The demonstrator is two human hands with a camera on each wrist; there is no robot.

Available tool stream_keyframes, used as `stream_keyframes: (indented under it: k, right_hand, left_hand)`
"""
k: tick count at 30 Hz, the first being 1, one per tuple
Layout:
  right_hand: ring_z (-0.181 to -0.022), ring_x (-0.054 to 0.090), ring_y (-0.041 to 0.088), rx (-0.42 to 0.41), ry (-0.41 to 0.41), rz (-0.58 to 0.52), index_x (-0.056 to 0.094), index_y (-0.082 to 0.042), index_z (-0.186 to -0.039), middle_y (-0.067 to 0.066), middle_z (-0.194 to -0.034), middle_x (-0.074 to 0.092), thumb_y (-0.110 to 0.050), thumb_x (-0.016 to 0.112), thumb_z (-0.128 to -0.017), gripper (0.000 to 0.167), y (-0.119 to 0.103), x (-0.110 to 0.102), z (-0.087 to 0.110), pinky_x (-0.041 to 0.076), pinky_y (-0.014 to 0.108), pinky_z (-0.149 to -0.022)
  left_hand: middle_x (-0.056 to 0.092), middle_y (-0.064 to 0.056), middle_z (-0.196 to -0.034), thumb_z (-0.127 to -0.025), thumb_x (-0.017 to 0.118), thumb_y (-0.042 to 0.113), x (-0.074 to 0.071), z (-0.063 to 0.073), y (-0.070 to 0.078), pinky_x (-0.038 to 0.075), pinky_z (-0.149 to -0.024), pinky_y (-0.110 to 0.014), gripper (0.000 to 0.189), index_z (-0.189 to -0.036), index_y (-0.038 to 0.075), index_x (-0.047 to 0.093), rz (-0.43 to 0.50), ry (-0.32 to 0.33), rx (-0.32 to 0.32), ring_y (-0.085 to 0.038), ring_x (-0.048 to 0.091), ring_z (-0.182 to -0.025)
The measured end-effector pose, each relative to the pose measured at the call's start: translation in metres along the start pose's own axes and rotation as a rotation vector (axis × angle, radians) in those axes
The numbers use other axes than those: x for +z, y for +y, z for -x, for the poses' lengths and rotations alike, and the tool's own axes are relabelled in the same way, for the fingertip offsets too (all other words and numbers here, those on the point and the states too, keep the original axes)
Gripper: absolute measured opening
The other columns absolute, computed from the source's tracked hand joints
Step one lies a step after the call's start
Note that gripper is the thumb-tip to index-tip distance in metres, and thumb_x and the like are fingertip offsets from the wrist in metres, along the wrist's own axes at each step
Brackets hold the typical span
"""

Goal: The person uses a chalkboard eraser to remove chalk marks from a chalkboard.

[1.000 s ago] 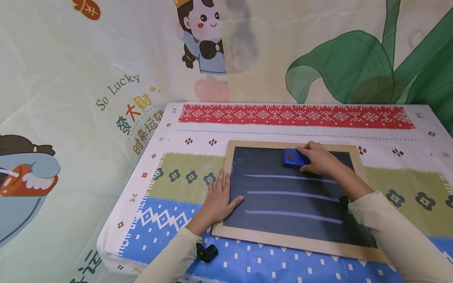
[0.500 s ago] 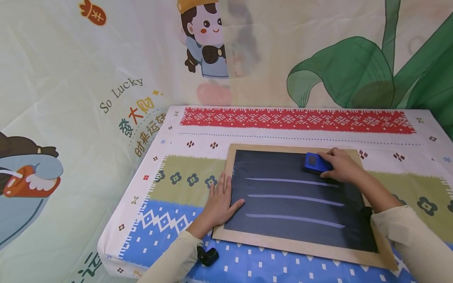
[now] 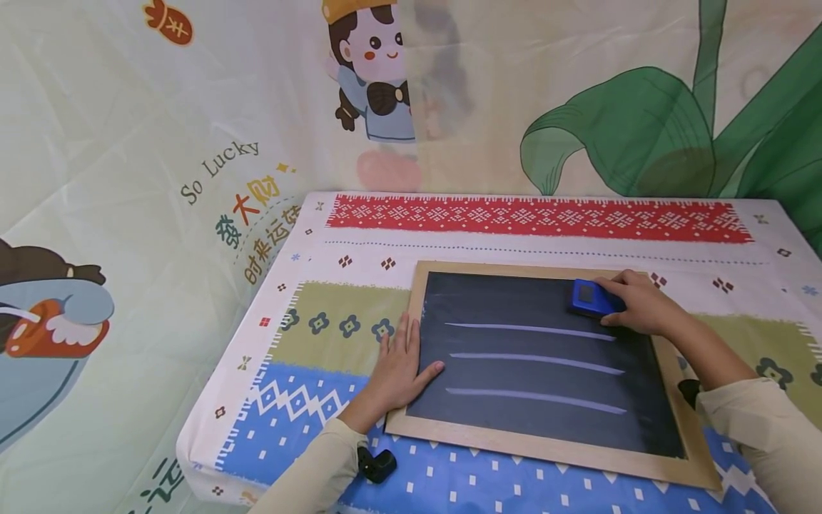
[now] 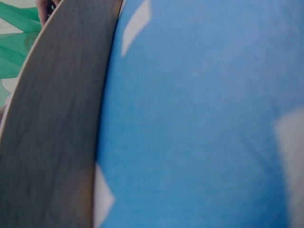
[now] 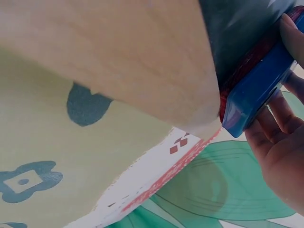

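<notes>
Right hand (image 3: 642,307) grip holds blue board eraser (image 3: 589,299) at upper right of chalkboard (image 3: 497,300), left hand (image 3: 398,370) lies straight-fingered on its left edge, wiping looks unfinished: three chalk lines (image 3: 536,362) remain mid-board.

I have left hand (image 3: 394,375) laid flat, thumb (image 3: 429,372) spread wide; right hand (image 3: 644,305) gripping, fingers (image 5: 285,114) curled; both forearms (image 3: 308,467) extended forward, angled inward on my feed.

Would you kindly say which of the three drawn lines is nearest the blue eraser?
The top line, just below the eraser; the middle line and bottom line lie farther.
</notes>
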State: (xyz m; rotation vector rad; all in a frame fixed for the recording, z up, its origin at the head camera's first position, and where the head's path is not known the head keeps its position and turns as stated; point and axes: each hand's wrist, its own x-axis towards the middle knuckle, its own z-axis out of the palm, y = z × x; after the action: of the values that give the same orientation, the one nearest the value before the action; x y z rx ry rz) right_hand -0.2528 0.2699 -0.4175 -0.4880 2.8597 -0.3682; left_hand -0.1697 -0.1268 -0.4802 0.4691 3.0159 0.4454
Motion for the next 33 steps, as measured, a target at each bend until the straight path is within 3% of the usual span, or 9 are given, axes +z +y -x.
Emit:
stream_keyframes:
  k: [12,29,33]
  right_hand:
    - [-0.104,0.040,0.047,-0.029,0.007,-0.008,0.039,0.007,-0.132,0.034,-0.116,0.041,-0.022,0.072,-0.077,0.071,-0.007,0.000,0.001,0.038,0.059,-0.083]
    - [-0.098,0.045,0.042,-0.073,-0.041,-0.041,0.043,0.007,-0.129,0.032,-0.113,0.043,-0.025,0.074,-0.074,0.071,-0.011,0.005,0.032,0.041,0.056,-0.081]
    - [-0.098,0.044,0.041,-0.077,-0.021,-0.030,0.045,0.005,-0.128,0.031,-0.113,0.044,-0.023,0.075,-0.073,0.069,-0.014,0.009,0.039,0.042,0.056,-0.081]
  left_hand:
    - [0.002,-0.021,-0.152,-0.090,0.045,0.052,-0.002,0.005,-0.001,0.010,-0.109,-0.056,0.085,-0.145,-0.002,0.010,0.016,0.001,-0.014,-0.035,0.014,-0.139]
    - [-0.001,-0.021,-0.152,-0.090,0.043,0.054,-0.001,0.000,-0.002,0.008,-0.109,-0.055,0.086,-0.146,-0.001,0.008,0.031,-0.019,-0.018,-0.036,0.015,-0.139]
    - [-0.003,-0.020,-0.152,-0.090,0.042,0.056,-0.003,0.000,-0.002,0.007,-0.110,-0.055,0.087,-0.146,0.000,0.007,0.015,-0.022,-0.017,-0.036,0.015,-0.139]
